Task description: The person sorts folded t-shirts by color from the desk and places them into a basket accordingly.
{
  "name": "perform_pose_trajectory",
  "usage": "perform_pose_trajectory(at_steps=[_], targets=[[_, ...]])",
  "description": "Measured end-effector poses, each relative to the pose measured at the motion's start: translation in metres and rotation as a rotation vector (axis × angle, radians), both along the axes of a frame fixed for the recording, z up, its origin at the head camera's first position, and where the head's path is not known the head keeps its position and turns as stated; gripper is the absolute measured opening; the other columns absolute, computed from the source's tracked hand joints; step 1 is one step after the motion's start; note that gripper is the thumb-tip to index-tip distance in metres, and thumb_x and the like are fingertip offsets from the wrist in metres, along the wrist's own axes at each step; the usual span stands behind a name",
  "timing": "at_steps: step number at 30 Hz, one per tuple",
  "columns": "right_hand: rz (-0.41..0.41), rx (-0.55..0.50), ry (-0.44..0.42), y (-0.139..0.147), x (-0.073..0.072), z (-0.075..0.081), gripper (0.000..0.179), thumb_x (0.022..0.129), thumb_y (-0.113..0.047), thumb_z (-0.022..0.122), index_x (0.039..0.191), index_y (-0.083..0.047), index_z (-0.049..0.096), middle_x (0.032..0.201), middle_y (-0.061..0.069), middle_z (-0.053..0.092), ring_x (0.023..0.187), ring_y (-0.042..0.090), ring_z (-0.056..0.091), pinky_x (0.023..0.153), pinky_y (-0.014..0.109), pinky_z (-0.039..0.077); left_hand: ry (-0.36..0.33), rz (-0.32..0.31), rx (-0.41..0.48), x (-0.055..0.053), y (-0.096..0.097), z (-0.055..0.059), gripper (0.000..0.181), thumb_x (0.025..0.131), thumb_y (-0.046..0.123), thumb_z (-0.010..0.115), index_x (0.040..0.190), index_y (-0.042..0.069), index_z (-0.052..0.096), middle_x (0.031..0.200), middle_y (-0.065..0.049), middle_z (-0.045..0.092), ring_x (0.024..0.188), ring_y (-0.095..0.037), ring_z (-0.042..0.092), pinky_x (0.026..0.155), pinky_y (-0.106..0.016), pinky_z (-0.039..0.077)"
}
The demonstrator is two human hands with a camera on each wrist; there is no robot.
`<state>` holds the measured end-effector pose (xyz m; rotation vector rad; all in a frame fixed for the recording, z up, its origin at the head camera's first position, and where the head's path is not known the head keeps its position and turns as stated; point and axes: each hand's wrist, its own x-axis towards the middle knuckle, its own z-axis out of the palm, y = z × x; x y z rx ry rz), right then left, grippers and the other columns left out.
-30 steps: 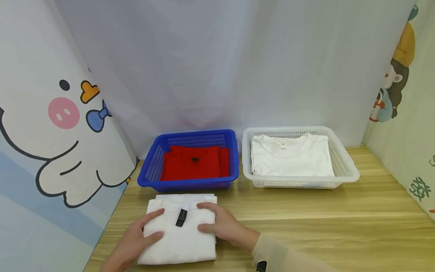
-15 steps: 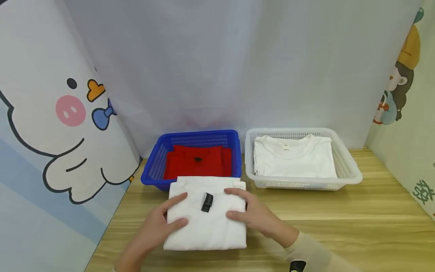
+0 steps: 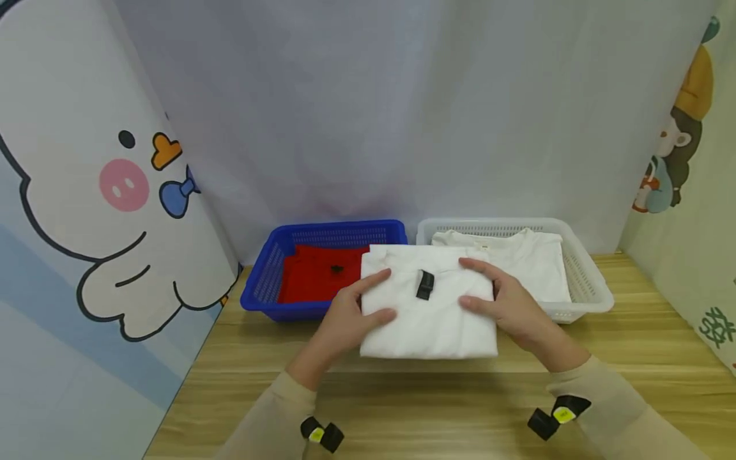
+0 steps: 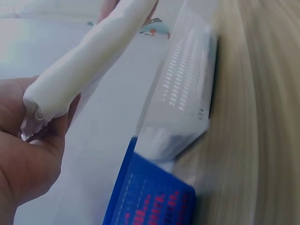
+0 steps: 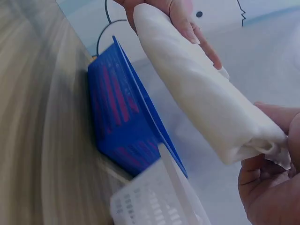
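While you look down through the head camera, your left hand (image 3: pixel 351 316) and right hand (image 3: pixel 506 306) each grip one side of a folded white shirt (image 3: pixel 428 313), thumbs on top and fingers curled under its edges, so it hangs lifted above the wooden table (image 3: pixel 402 396), over the gap between the two baskets near the back edge. Its black neck tag (image 3: pixel 424 285) faces up. The blue basket (image 3: pixel 270 281) at the back left holds a folded red garment (image 3: pixel 322 275); the white basket (image 3: pixel 586 281) at the back right already holds another white shirt (image 3: pixel 535 262). I judge the sorting partly done: each basket has one piece in it, and the shirt you carry is not yet set down in either. Turning to the left wrist camera, your left hand (image 4: pixel 28 154) pinches the end of the folded white shirt (image 4: pixel 89 56), seen edge-on as a thick roll, with the white basket (image 4: pixel 187 93) and a corner of the blue basket (image 4: pixel 150 197) blurred on the table (image 4: pixel 262 117) below. From the right wrist camera, your right hand (image 5: pixel 267 187) clamps the near end of the folded white shirt (image 5: pixel 206 98), your left hand's fingers (image 5: pixel 187 23) hold the far end, and the blue basket (image 5: pixel 126 126) and the white basket (image 5: pixel 154 201) lie beneath it.
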<state>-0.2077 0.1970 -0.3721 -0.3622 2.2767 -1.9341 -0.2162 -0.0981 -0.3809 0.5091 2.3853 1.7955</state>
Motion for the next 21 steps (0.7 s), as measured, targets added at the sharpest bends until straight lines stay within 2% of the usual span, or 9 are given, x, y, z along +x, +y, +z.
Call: perform_pose_trajectory(at_steps=[4, 8, 11, 14, 18, 21], targets=[[-0.05, 0.005, 0.001, 0.029, -0.023, 0.009, 0.073, 0.089, -0.018, 0.071, 0.151, -0.018, 0.032, 0.13, 0.017, 0.046, 0.095, 0.013, 0.061, 0.074, 0.032, 0.056, 0.027, 0.012, 0.042, -0.029, 0.036, 0.004, 0.065, 0.08, 0.02, 0.08, 0.137, 0.035, 0.053, 0.131, -0.005, 0.055, 0.104, -0.02, 0.06, 0.079, -0.033, 0.055], [-0.066, -0.016, 0.006, 0.055, -0.041, 0.014, 0.074, 0.09, -0.016, 0.069, 0.153, -0.02, 0.029, 0.132, 0.012, 0.043, 0.096, 0.009, 0.059, 0.073, 0.026, 0.055, 0.078, 0.035, 0.013, -0.053, 0.066, 0.003, 0.064, 0.08, 0.018, 0.079, 0.137, 0.034, 0.054, 0.141, 0.002, 0.048, 0.124, -0.015, 0.047, 0.093, -0.033, 0.048], [-0.069, -0.047, 0.019, 0.07, -0.05, 0.015, 0.074, 0.091, -0.013, 0.067, 0.153, -0.02, 0.027, 0.145, 0.016, 0.033, 0.099, 0.006, 0.057, 0.074, 0.022, 0.054, 0.064, 0.038, 0.019, -0.069, 0.086, 0.0, 0.064, 0.08, 0.02, 0.079, 0.136, 0.038, 0.054, 0.144, 0.004, 0.046, 0.127, -0.014, 0.044, 0.095, -0.032, 0.047], [-0.072, -0.106, 0.022, 0.083, -0.058, 0.012, 0.075, 0.091, -0.009, 0.066, 0.154, -0.02, 0.026, 0.153, 0.015, 0.021, 0.101, 0.003, 0.056, 0.075, 0.019, 0.053, 0.002, 0.036, 0.041, -0.081, 0.103, -0.001, 0.065, 0.081, 0.02, 0.079, 0.135, 0.043, 0.053, 0.146, 0.002, 0.043, 0.126, -0.014, 0.044, 0.09, -0.031, 0.05], [-0.102, -0.162, 0.007, 0.099, -0.069, 0.003, 0.075, 0.09, -0.006, 0.067, 0.153, -0.019, 0.028, 0.14, 0.007, 0.037, 0.096, 0.004, 0.059, 0.072, 0.02, 0.053, -0.02, 0.058, 0.028, -0.096, 0.124, -0.002, 0.067, 0.08, 0.017, 0.079, 0.136, 0.042, 0.052, 0.147, 0.0, 0.041, 0.128, -0.015, 0.042, 0.093, -0.031, 0.048], [-0.155, -0.097, 0.007, 0.11, -0.077, -0.004, 0.076, 0.09, -0.01, 0.068, 0.153, -0.021, 0.028, 0.132, 0.002, 0.041, 0.095, 0.003, 0.057, 0.072, 0.019, 0.053, 0.005, 0.071, -0.004, -0.104, 0.137, -0.007, 0.068, 0.081, 0.014, 0.078, 0.139, 0.038, 0.05, 0.147, 0.0, 0.042, 0.13, -0.015, 0.042, 0.098, -0.032, 0.045]])
